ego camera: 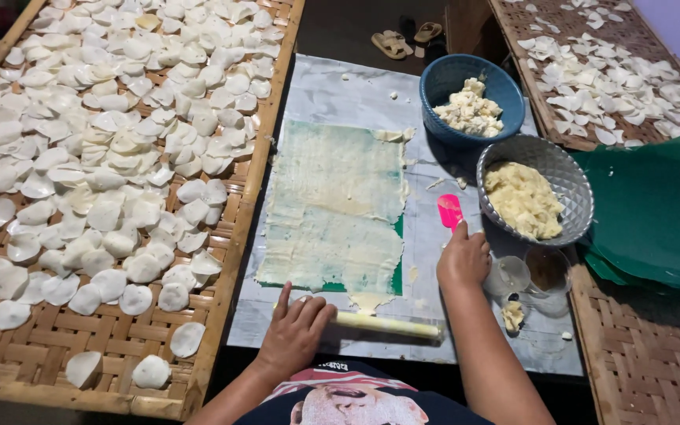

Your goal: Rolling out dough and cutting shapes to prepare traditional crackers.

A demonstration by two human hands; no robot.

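A: Left hand (297, 334) — position noted?

B: Laid flat on the near-left end of the roller (387, 324), fingers (308, 308) spread apart and pressed on top, not curled round it. The roller is seen lying crosswise at the near edge of the sheet (356, 98), just below the dough (332, 205).

A: Dough condition?

B: Rolled thin into a pale rectangle over a green mat (397, 277); the mat is glimpsed only at the near-right corner. Edges are ragged, and a small tongue of dough is touching the roller.

A: Right hand (463, 258)?

B: Set down right of the dough, fingers bunched together around the near end of a pink cutter (449, 211). Whether it is truly gripped or only touched cannot be told.

A: Surroundings recorded?

B: Far right of the sheet, a blue basket (505, 86) holding pale lumps. Nearer, a metal bowl (572, 177) holding yellowish dough. Two clear cups (529, 274) are noted just right of the right hand, with a dough scrap (512, 315) near them. A green sheet (655, 212) is spread at the right. A bamboo tray (234, 260) on the left is covered with white discs (120, 142); a second tray (655, 39) at far right carries more. Sandals (407, 39) are seen on the floor at the far end.
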